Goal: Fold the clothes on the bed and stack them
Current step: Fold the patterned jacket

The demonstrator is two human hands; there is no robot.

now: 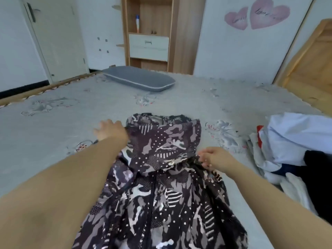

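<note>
While the camo jacket [161, 177] lies spread front-up on the near middle of the bed [53, 114], hood toward the far side, the left hand [109, 129] reaches flat, fingers straight, to the hood's left edge and the right hand [213, 159] pinches fabric at the jacket's right shoulder. Unfolded clothes pile [291, 150] sits at right; grey pillow [140, 80] far, wooden shelf unit [149, 33] and white door [55, 36] behind.

both arms outstretched, left hand [110, 129] flat with fingers spread, right hand [213, 158] curled, pinching
</note>
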